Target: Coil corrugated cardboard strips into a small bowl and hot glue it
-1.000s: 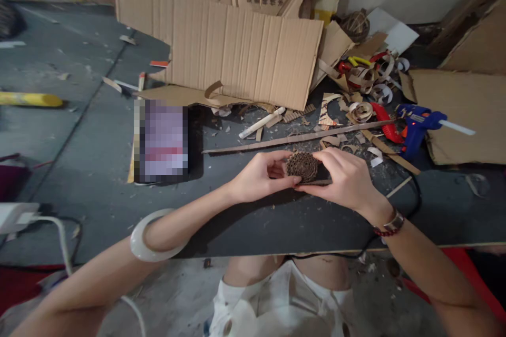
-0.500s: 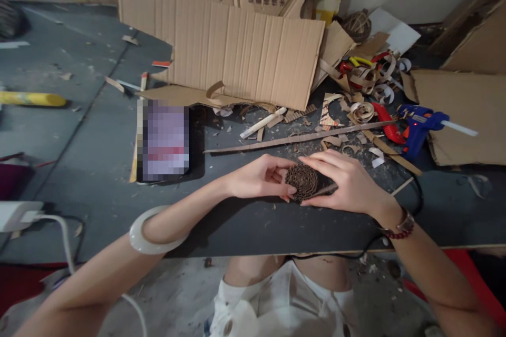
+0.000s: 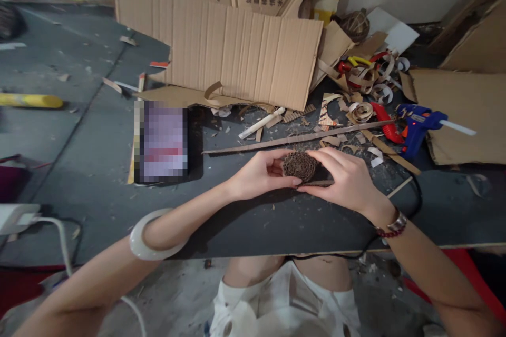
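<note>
Between my two hands is a round coil of rolled corrugated cardboard [image 3: 299, 166], its ridged spiral face turned up toward me. My left hand [image 3: 263, 174] grips its left side, with the thumb along the near edge and the fingers behind. Closed around the right side is my right hand [image 3: 342, 174], fingers at the far edge and thumb at the near one. A short loose tail of the cardboard strip [image 3: 322, 183] runs from the coil under my right hand. Just beyond, a long narrow cardboard strip [image 3: 272, 144] lies on the dark table.
A blue glue gun [image 3: 421, 125] with a white stick stands at the right. Red-handled cutter [image 3: 387, 122] and curled paper scraps [image 3: 361, 111] lie beside it. Large corrugated sheets [image 3: 245, 52] fill the back. A phone [image 3: 164, 139] sits left; a yellow tube [image 3: 31, 100] is farther left.
Both hands have turned the coil slightly and raised it a little away from me. My left thumb now lies farther along the near edge, closer to my right thumb.
</note>
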Available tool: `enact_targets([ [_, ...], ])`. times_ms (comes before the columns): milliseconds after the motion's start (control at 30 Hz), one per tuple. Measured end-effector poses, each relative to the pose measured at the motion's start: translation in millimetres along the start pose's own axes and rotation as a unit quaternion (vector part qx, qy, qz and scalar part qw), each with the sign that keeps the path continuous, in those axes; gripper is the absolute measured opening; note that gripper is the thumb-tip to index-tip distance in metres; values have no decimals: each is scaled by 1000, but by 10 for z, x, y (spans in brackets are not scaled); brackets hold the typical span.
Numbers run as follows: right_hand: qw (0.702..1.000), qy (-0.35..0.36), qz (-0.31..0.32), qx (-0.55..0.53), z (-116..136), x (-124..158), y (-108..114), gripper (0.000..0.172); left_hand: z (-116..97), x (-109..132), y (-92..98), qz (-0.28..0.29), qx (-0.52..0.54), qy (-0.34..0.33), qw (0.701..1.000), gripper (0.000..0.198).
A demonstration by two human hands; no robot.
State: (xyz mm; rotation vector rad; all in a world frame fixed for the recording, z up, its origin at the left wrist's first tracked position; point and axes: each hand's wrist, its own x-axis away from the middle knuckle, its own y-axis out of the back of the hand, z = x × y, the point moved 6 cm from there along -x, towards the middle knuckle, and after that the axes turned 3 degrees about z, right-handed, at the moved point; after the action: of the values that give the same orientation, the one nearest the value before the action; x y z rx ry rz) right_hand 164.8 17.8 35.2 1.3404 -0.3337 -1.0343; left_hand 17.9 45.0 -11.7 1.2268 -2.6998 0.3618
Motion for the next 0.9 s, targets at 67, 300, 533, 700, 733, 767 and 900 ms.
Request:
enact_targets([
  [67, 1000, -9, -2, -13, -29, 2, 38, 56, -19, -8, 30, 8, 19, 10, 1000, 51],
  [300, 994, -6, 23, -109, -42, -11, 92, 66, -12, 37, -35, 119, 53, 71, 989, 48],
  [533, 960, 19, 127, -249, 77, -19, -37, 76, 66, 136, -143, 217, 47, 118, 968, 48],
  [700, 961, 8, 100, -258, 29, -41, -20, 68, 57, 80, -74, 157, 47, 89, 982, 56],
  [733, 965, 8, 73, -251, 15, -44, 3, 67, 54, 65, -59, 140, 53, 82, 985, 58],
  [767, 969, 9, 44, -242, 2, -42, 23, 65, 50, 52, -49, 124, 61, 75, 988, 59],
  [900, 977, 20, -36, -210, -12, -8, 31, 63, 38, 25, -71, 88, 79, 50, 992, 54],
])
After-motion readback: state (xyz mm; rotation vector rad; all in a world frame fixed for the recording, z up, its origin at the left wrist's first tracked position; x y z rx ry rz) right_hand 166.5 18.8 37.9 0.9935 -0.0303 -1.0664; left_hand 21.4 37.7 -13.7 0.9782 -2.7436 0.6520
